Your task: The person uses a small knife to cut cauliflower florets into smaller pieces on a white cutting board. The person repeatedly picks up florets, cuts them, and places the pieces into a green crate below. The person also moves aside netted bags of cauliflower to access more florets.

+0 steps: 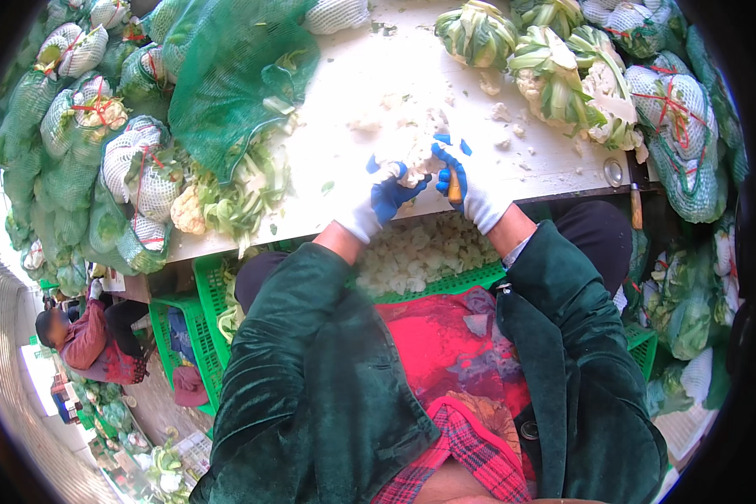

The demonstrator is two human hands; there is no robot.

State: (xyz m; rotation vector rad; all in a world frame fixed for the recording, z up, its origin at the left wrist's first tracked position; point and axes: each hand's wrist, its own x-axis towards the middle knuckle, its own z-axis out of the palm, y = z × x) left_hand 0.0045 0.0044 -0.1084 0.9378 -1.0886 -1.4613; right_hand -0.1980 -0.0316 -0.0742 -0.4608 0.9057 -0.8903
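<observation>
Both hands wear white gloves with blue coated fingers and meet near the front edge of the white table (327,135). My left hand (387,192) holds a piece of cauliflower (416,165). My right hand (463,176) grips a small knife by its wooden handle (455,187), close against that piece; its blade cannot be made out. Cut florets and crumbs (501,113) lie scattered over the table beyond the hands. Below the table edge, a green plastic crate (416,291) filled with white cauliflower florets (425,252) stands in front of my lap.
Leafy cauliflower heads (545,75) lie at the back right. Green mesh sacks (66,157) with foam-netted heads pile up on the left, beside trimmed leaves (252,189). Another wooden-handled tool (635,205) is at the right table edge. A co-worker (94,340) sits far left, past green crates (186,340).
</observation>
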